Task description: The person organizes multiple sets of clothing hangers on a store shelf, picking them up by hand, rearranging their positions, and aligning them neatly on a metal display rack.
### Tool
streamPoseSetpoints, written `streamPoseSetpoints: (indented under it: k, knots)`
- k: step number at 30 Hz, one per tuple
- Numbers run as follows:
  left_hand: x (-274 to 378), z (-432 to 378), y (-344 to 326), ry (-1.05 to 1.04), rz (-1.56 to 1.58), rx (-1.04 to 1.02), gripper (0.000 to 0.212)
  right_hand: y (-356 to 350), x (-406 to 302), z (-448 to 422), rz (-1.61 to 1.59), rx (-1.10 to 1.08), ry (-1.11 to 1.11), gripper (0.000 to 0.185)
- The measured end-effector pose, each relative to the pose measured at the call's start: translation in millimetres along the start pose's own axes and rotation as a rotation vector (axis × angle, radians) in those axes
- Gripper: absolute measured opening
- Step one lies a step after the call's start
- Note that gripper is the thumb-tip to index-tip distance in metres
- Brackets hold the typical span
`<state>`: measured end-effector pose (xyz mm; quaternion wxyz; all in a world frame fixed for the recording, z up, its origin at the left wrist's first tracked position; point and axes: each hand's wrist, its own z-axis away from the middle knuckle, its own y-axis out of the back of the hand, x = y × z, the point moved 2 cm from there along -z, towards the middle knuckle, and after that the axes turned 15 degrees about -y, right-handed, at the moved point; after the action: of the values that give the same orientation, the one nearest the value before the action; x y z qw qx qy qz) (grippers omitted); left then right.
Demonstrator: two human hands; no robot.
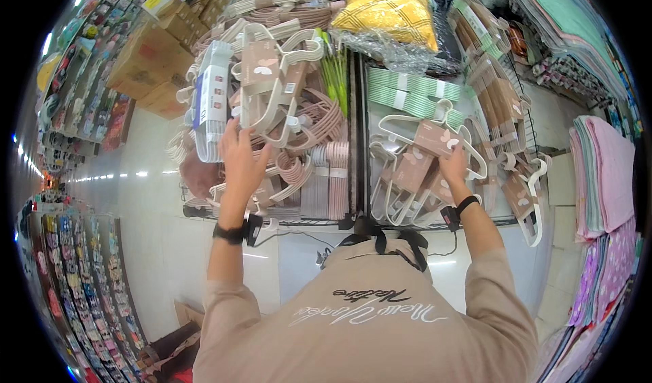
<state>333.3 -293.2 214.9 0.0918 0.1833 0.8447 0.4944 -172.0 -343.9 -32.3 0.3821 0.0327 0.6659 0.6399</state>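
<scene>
My left hand (243, 161) has its fingers spread at the near edge of a pile of hangers, beside a white multi-pack of hangers (211, 103) and cream plastic hangers with a brown card sleeve (261, 67). Whether its fingertips touch them I cannot tell. In the right bin, my right hand (454, 166) grips the brown card sleeve of a white hanger set (433, 137), hook pointing away from me. More sleeved white hangers (410, 169) lie beneath it.
A dark divider (359, 143) separates the two bins. Mint-green hangers (407, 90) and a yellow wrapped cushion (384, 14) lie farther back. Sleeved hangers (522, 194) hang over the right edge. Folded pink textiles (608, 169) are stacked at right, cardboard boxes (150, 59) at left.
</scene>
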Motion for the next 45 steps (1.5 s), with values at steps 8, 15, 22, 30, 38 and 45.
streamPoseSetpoints:
  k: [8, 15, 22, 30, 38, 45]
  knots:
    - [72.8, 54.9, 4.9, 0.205, 0.299, 0.048, 0.025, 21.8, 78.9, -23.6, 0.396, -0.234, -0.082, 0.049]
    - [144.5, 89.8, -34.9, 0.409, 0.660, -0.106, 0.020, 17.2, 85.1, -35.6, 0.474, -0.390, 0.077, 0.031]
    - [199.1, 56.1, -63.8, 0.319, 0.789, -0.222, 0.020, 16.2, 84.5, -31.6, 0.429, -0.428, 0.202, 0.021]
    - [239.5, -18.1, -181.6, 0.844, 1.706, -0.160, 0.032, 77.2, 53.2, 4.3, 0.329, -0.346, 0.217, 0.027]
    - [224.6, -117.4, -316.1, 0.922, 1.402, 0.028, 0.048, 129.5, 55.8, 56.8, 0.329, -0.380, 0.114, 0.022]
    - [223.9, -167.4, -342.0, 0.781, 1.317, -0.846, 0.064, 180.1, 101.5, 119.1, 0.438, -0.259, -0.035, 0.010]
